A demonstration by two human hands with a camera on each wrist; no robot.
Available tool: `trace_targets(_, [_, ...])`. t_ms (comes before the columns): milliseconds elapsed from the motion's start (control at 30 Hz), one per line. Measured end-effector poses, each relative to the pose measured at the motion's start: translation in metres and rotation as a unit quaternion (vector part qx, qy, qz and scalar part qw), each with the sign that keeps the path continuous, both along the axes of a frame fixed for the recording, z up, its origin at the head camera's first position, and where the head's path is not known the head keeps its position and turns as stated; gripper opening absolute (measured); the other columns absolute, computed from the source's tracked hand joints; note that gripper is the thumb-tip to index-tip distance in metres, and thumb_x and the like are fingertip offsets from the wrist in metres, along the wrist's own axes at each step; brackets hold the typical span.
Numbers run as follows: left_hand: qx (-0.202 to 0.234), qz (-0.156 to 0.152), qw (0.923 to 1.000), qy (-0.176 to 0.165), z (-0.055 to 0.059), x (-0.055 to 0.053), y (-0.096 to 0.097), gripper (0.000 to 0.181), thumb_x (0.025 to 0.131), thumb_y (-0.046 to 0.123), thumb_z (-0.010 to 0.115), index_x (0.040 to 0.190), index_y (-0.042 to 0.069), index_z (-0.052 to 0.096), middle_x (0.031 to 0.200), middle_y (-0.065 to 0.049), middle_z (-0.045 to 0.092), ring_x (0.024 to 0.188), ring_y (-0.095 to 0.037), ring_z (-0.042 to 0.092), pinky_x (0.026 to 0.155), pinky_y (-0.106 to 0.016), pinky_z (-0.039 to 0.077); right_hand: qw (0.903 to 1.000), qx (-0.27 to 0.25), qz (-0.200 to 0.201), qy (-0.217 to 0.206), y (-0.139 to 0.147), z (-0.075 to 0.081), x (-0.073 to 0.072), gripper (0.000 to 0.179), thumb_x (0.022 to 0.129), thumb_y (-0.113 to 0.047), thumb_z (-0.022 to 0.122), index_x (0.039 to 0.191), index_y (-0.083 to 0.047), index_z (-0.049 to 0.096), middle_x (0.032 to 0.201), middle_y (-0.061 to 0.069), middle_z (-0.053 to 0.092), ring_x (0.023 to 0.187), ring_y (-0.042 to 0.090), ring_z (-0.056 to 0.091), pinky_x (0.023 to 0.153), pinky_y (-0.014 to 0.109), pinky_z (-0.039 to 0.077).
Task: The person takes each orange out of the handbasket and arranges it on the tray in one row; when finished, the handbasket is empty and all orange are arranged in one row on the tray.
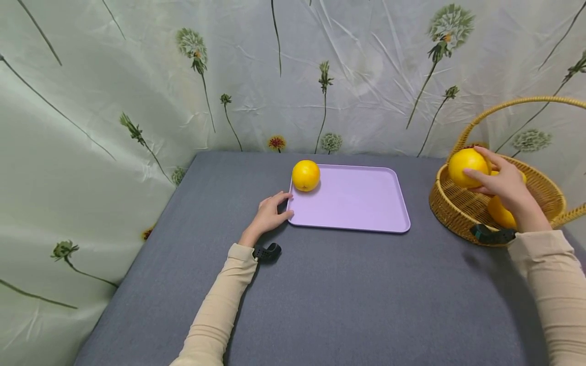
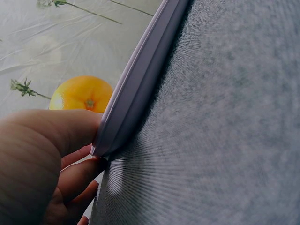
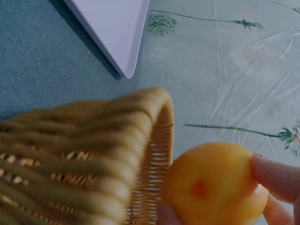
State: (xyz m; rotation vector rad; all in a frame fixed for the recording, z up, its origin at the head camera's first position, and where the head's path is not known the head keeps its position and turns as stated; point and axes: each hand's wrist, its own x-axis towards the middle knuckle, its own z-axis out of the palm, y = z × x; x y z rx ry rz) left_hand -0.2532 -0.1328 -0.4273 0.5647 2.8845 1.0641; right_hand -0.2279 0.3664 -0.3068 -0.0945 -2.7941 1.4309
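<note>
Over the left part of the wicker basket [image 1: 450, 213], my right hand [image 1: 503, 180] holds an orange [image 1: 468, 168] between thumb and fingers. The same orange [image 3: 211, 187] shows close beside the basket's rim [image 3: 159, 101] in the right wrist view. More oranges [image 1: 501, 212] lie inside the basket, partly hidden by my right hand and wrist. My left hand [image 1: 269, 213] holds the left edge of a light purple tray [image 1: 354, 195], thumb and fingertips at its rim [image 2: 136, 70]. Another orange [image 1: 305, 176] rests in the tray's far left corner.
The basket's tall handle [image 1: 517, 101] arches above my right hand. A grey cloth [image 1: 348, 295] covers the table, and a curtain with a dandelion print [image 1: 256, 66] hangs behind and to the left. A black band [image 1: 267, 252] is on my left wrist.
</note>
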Motion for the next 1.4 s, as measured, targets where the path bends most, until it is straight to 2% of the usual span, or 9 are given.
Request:
trace_targets(67, [-0.001, -0.001, 1.0000, 0.004, 0.000, 0.000, 0.000, 0.049, 0.087, 0.022, 0.061, 0.132, 0.007, 0.051, 0.143, -0.016, 0.047, 0.141, -0.032, 0.033, 0.113, -0.055, 0.020, 0.9998, -0.013, -0.009, 0.010, -0.003, -0.001, 0.001, 0.068, 0.092, -0.030, 0.054, 0.150, -0.032, 0.017, 0.113, -0.001, 0.030, 0.069, -0.011, 0.056, 0.061, 0.012, 0.053])
trace_targets(267, [-0.001, 0.000, 1.0000, 0.004, 0.000, 0.000, 0.000, 0.049, 0.087, 0.022, 0.061, 0.132, 0.007, 0.051, 0.143, -0.015, 0.047, 0.141, -0.032, 0.034, 0.113, -0.055, 0.020, 0.9980, -0.044, -0.031, 0.033, -0.010, -0.004, 0.003, 0.067, 0.092, -0.029, 0.054, 0.149, -0.034, 0.019, 0.113, -0.012, 0.029, 0.071, -0.013, 0.054, 0.061, 0.010, 0.051])
trace_targets(367, [0.001, 0.000, 1.0000, 0.002, 0.001, 0.001, 0.001, 0.049, 0.087, 0.022, 0.061, 0.132, 0.006, 0.051, 0.143, -0.015, 0.047, 0.141, -0.032, 0.033, 0.113, -0.055, 0.019, 0.9943, -0.087, -0.037, 0.050, -0.013, -0.005, 0.005, 0.067, 0.092, -0.025, 0.056, 0.149, -0.033, 0.021, 0.109, -0.016, 0.027, 0.073, -0.012, 0.053, 0.059, 0.010, 0.051])
trace_targets(533, [0.003, 0.003, 1.0000, -0.004, 0.002, 0.001, 0.001, 0.049, 0.087, 0.022, 0.061, 0.133, 0.007, 0.051, 0.143, -0.015, 0.047, 0.141, -0.031, 0.033, 0.114, -0.054, 0.018, 0.9757, -0.199, -0.034, 0.086, -0.017, -0.008, 0.007, 0.068, 0.090, -0.015, 0.058, 0.148, -0.029, 0.025, 0.112, -0.014, 0.029, 0.078, -0.008, 0.053, 0.057, 0.011, 0.052])
trace_targets(600, [0.003, 0.003, 1.0000, -0.003, 0.002, 0.001, 0.001, 0.049, 0.087, 0.022, 0.062, 0.132, 0.007, 0.051, 0.143, -0.015, 0.047, 0.141, -0.031, 0.033, 0.114, -0.054, 0.019, 0.9707, -0.218, -0.036, 0.096, -0.020, -0.010, 0.007, 0.068, 0.090, -0.014, 0.058, 0.148, -0.028, 0.026, 0.112, -0.014, 0.030, 0.081, -0.007, 0.051, 0.057, 0.011, 0.052])
trace_targets(767, [0.003, 0.003, 1.0000, -0.005, 0.004, 0.001, 0.002, 0.049, 0.087, 0.022, 0.061, 0.132, 0.007, 0.051, 0.143, -0.015, 0.047, 0.141, -0.032, 0.033, 0.114, -0.054, 0.019, 0.9699, -0.209, -0.044, 0.117, -0.027, -0.012, 0.007, 0.067, 0.089, -0.014, 0.059, 0.147, -0.028, 0.028, 0.110, -0.013, 0.030, 0.084, -0.005, 0.048, 0.057, 0.011, 0.052])
trace_targets(1167, [0.003, 0.004, 1.0000, -0.001, 0.002, 0.000, 0.002, 0.048, 0.087, 0.021, 0.061, 0.132, 0.007, 0.051, 0.143, -0.014, 0.048, 0.141, -0.031, 0.033, 0.114, -0.055, 0.018, 0.9435, -0.291, -0.014, 0.158, -0.047, -0.016, 0.000, 0.066, 0.089, -0.003, 0.057, 0.147, -0.018, 0.030, 0.110, -0.010, 0.031, 0.082, -0.003, 0.054, 0.054, 0.013, 0.052])
trace_targets(1300, [0.024, -0.001, 0.9997, 0.001, -0.001, -0.001, 0.000, 0.048, 0.086, 0.023, 0.061, 0.131, 0.008, 0.052, 0.142, -0.014, 0.048, 0.141, -0.031, 0.033, 0.114, -0.055, 0.018, 0.9446, -0.285, -0.010, 0.163, -0.055, -0.019, -0.002, 0.065, 0.088, -0.004, 0.058, 0.146, -0.019, 0.033, 0.113, -0.011, 0.034, 0.081, -0.004, 0.056, 0.053, 0.014, 0.052])
trace_targets(1400, [0.028, -0.007, 0.9994, 0.018, -0.004, -0.002, -0.002, 0.047, 0.087, 0.029, 0.060, 0.130, 0.011, 0.054, 0.141, -0.012, 0.051, 0.140, -0.029, 0.036, 0.112, -0.054, 0.020, 0.9560, -0.247, -0.017, 0.157, -0.061, -0.021, -0.004, 0.063, 0.089, -0.010, 0.060, 0.145, -0.022, 0.034, 0.118, -0.012, 0.036, 0.083, -0.005, 0.054, 0.054, 0.014, 0.052])
